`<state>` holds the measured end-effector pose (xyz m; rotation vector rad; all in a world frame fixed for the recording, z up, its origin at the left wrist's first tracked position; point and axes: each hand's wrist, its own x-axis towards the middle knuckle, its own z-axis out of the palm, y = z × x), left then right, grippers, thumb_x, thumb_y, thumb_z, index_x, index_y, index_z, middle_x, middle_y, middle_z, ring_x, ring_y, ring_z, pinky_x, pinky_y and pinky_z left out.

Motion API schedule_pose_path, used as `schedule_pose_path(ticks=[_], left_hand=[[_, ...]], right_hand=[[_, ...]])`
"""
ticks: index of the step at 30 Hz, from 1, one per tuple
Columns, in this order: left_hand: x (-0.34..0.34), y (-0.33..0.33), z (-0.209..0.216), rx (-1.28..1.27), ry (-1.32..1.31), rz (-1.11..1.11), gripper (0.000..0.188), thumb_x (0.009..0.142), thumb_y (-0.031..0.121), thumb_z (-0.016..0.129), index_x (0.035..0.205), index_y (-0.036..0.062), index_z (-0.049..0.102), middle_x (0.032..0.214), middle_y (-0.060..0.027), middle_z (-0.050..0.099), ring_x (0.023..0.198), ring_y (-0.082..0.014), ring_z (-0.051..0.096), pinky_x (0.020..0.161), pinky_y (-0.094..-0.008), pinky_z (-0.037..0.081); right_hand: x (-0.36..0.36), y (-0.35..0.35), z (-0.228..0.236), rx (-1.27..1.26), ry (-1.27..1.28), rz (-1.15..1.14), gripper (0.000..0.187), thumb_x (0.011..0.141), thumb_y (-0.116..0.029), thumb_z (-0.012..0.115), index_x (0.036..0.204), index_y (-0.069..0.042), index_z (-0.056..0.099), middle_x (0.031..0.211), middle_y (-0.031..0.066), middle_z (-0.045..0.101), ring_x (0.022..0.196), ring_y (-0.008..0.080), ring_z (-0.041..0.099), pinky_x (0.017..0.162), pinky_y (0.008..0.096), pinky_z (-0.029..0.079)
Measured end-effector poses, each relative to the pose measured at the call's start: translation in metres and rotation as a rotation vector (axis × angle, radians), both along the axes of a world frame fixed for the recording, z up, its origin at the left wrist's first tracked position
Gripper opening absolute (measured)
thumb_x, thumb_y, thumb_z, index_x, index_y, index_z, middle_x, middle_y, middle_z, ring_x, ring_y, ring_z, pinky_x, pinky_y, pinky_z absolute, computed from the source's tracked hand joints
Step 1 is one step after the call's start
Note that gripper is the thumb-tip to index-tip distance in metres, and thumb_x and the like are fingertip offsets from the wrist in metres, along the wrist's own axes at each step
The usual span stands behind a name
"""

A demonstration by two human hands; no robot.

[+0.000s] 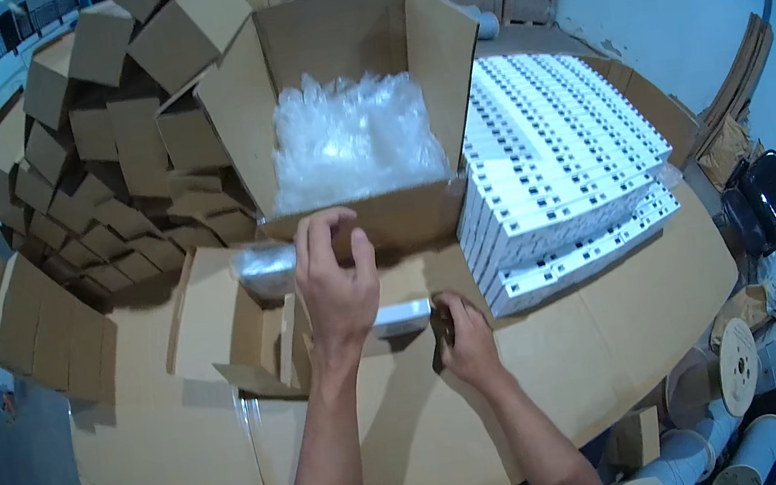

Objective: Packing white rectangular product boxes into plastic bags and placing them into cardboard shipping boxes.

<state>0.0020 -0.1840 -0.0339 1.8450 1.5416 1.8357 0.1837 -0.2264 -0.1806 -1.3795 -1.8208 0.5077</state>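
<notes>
My left hand (338, 275) is raised over the cardboard-covered table, its fingers bent and the thumb standing apart, with nothing in it. Below and right of it lies a small white box (401, 319). Curled fingers of my right hand (469, 336) are at the box's right end; part of the grip is hidden in shadow. Left of my left hand, an open small brown carton (256, 332) lies with its flaps spread. A clear plastic-wrapped packet (266, 269) rests at the carton's far end, partly covered by my left hand.
A large open carton (365, 224) full of clear plastic packets (352, 137) stands ahead. White boxes (563, 136) are stacked in rows at right. Brown cartons (114, 153) pile up at far left, with folded ones (44, 324) nearer. Spools (738, 366) stand by the lower right table edge.
</notes>
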Motion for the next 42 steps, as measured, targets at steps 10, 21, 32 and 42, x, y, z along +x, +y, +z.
schedule_pose_path(ticks=[10, 21, 32, 42], left_hand=[[0.000, 0.211, 0.035, -0.159, 0.212, -0.057, 0.025, 0.083, 0.012, 0.072, 0.104, 0.0006, 0.068, 0.102, -0.0136, 0.073, 0.095, -0.0276, 0.070, 0.088, -0.0382, 0.055], [0.015, 0.317, 0.014, -0.371, 0.506, -0.118, 0.049, 0.073, 0.015, 0.087, 0.115, 0.0038, 0.064, 0.099, -0.0163, 0.073, 0.100, -0.0344, 0.068, 0.089, -0.0445, 0.052], [0.001, 0.305, 0.053, -0.101, 0.263, -0.118, 0.026, 0.079, 0.009, 0.078, 0.098, -0.0019, 0.065, 0.089, -0.0196, 0.071, 0.087, -0.0347, 0.071, 0.077, -0.0423, 0.053], [-0.023, 0.329, 0.056, -0.024, -0.143, -0.256, 0.019, 0.090, 0.021, 0.073, 0.091, 0.0021, 0.072, 0.077, -0.0029, 0.071, 0.074, -0.0081, 0.064, 0.071, -0.0280, 0.051]], right_hand=[[0.000, -0.008, 0.003, -0.057, 0.000, -0.022, 0.053, 0.072, 0.001, 0.064, 0.123, -0.004, 0.051, 0.120, 0.0229, 0.058, 0.114, 0.0432, 0.055, 0.100, 0.0498, 0.044], [-0.003, -0.004, 0.017, 0.001, -0.064, -0.028, 0.046, 0.077, -0.005, 0.061, 0.122, -0.001, 0.053, 0.117, 0.0256, 0.061, 0.114, 0.0430, 0.057, 0.105, 0.0500, 0.041], [-0.003, -0.002, 0.011, -0.066, -0.081, -0.038, 0.049, 0.077, -0.006, 0.064, 0.124, -0.004, 0.052, 0.116, 0.0246, 0.061, 0.113, 0.0416, 0.058, 0.103, 0.0509, 0.043], [-0.004, -0.002, 0.009, 0.036, -0.097, -0.049, 0.049, 0.075, -0.006, 0.065, 0.122, -0.004, 0.052, 0.115, 0.0233, 0.061, 0.113, 0.0410, 0.057, 0.104, 0.0496, 0.042]])
